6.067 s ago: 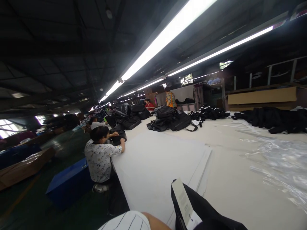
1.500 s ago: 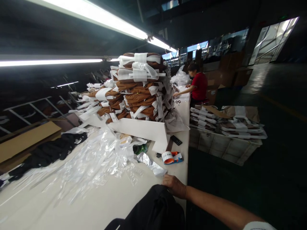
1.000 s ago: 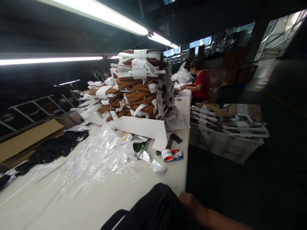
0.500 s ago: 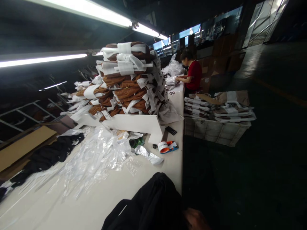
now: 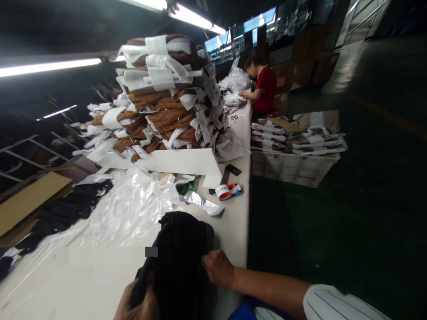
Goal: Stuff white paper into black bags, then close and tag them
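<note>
A bunched black garment [image 5: 182, 258] stands up off the near part of the white table [image 5: 230, 240]; its exact kind does not show. My left hand [image 5: 140, 304] grips its lower left side, partly cut off by the bottom of the view. On the opposite side, my right hand [image 5: 218, 269] is closed on the garment's right edge, fingers curled into the cloth. Beyond the garment lie a crumpled silver wrapper [image 5: 203, 203], an orange and blue tape dispenser [image 5: 228, 191] and a dark phone-like slab [image 5: 233, 170].
Clear plastic bags [image 5: 126, 209] spread over the table's left. Behind a white board [image 5: 180, 161] rise tall stacks of brown garments [image 5: 170, 111] with white wrapping. A loaded crate [image 5: 293, 169] stands on the floor at right. A person in red [image 5: 265, 89] works farther along the table.
The black garment has been raised and shifted left. Both hands now show on it; earlier only a blurred hand was visible at the bottom. The view has tilted down slightly.
</note>
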{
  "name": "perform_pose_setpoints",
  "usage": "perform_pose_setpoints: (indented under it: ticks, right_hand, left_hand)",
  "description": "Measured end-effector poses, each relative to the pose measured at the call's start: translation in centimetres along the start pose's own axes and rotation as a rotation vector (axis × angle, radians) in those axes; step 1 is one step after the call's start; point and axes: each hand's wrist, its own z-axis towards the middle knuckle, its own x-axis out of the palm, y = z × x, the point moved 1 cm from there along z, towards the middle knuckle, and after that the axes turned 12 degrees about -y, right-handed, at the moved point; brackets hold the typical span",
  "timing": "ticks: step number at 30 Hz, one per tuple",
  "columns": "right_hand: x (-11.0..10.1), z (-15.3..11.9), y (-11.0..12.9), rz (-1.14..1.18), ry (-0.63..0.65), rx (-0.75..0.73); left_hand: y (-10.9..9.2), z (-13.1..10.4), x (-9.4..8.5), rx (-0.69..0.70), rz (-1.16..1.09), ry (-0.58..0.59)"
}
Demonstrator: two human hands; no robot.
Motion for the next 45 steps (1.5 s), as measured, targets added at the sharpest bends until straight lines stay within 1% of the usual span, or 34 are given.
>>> perform_pose_setpoints:
  ticks: [2,3,4,6,9,12,14,15,17,18,20,22,24,26,28,30,32,33,34,36,38,40,43,45]
  right_hand:
    - [0.7,0.9,1.3,-0.019,0.158,-0.051]
    - [1.2,0.9,2.1,-0.016,0.232,-0.077]
    - [1.6,0.7,2.9,-0.008,0.294,-0.100]
    - [2.5,-0.3,4.5,0.026,0.370,-0.133]
    - [4.0,-1.8,6.1,0.118,0.433,-0.174]
    - [5.8,-2.4,6.5,0.204,0.465,-0.190]
    - [7.0,-2.3,6.3,0.238,0.461,-0.179]
    - [7.4,-2.2,6.0,0.251,0.454,-0.170]
    - [8.0,-2.2,5.5,0.275,0.439,-0.151]
    - [8.3,-2.2,5.2,0.284,0.432,-0.147]
    - [8.6,-2.4,4.6,0.333,0.417,-0.123]
    - [8.8,-2.6,4.2,0.439,0.399,-0.059]
    - [9.1,-2.8,3.9,0.563,0.383,0.019]
    - [9.5,-2.8,3.8,0.650,0.377,0.065]
    - [10.0,-2.8,3.6,0.706,0.376,0.091]
    - [10.5,-2.8,3.5,0.758,0.377,0.123]
    - [10.9,-2.7,3.3,0.805,0.388,0.152]
    - [11.1,-2.7,3.3,0.825,0.402,0.163]
    - [11.2,-2.7,3.3,0.839,0.419,0.173]
    - [11.2,-2.7,3.3,0.837,0.445,0.177]
    - [10.7,-2.6,3.4,0.803,0.446,0.174]
    - [9.8,-2.5,3.7,0.761,0.435,0.174]
    - [8.3,-2.1,4.3,0.641,0.430,0.139]
    - [7.4,-2.0,5.0,0.487,0.410,0.091]
  left_hand:
    - [-0.2,1.2,1.4,0.025,0.015,0.005]
    - [-0.3,1.7,2.1,0.035,0.005,0.001]
    - [-0.5,2.1,2.8,0.039,-0.011,-0.007]
    - [-0.6,3.0,3.9,0.048,-0.030,-0.024]
    - [-0.1,4.4,5.6,0.050,-0.029,-0.021]
    - [0.5,5.8,6.9,0.045,-0.005,-0.028]
    - [0.8,6.1,7.2,0.062,0.014,-0.017]
    - [0.8,6.1,7.0,0.083,0.017,0.004]
    - [0.7,5.7,5.8,0.175,-0.002,0.074]
    - [0.7,5.3,4.8,0.251,-0.018,0.118]
    - [0.9,4.1,2.0,0.421,-0.020,0.206]
    - [1.5,2.8,-1.4,0.549,0.048,0.279]
    - [2.6,1.5,-4.7,0.604,0.165,0.337]
    - [4.0,0.4,-7.4,0.645,0.291,0.384]
    - [5.4,-0.1,-9.4,0.690,0.413,0.399]
    - [6.6,-0.3,-10.7,0.712,0.522,0.367]
    - [7.6,-0.1,-11.6,0.687,0.602,0.327]
    - [8.1,0.1,-11.8,0.665,0.621,0.331]
    - [8.6,0.4,-11.9,0.636,0.619,0.358]
    - [9.6,0.9,-11.8,0.557,0.547,0.447]
    - [10.6,1.6,-11.4,0.475,0.416,0.531]
    - [11.3,2.3,-10.9,0.426,0.326,0.595]
    - [11.9,3.3,-10.2,0.441,0.334,0.660]
    - [12.0,3.6,-9.9,0.476,0.359,0.656]
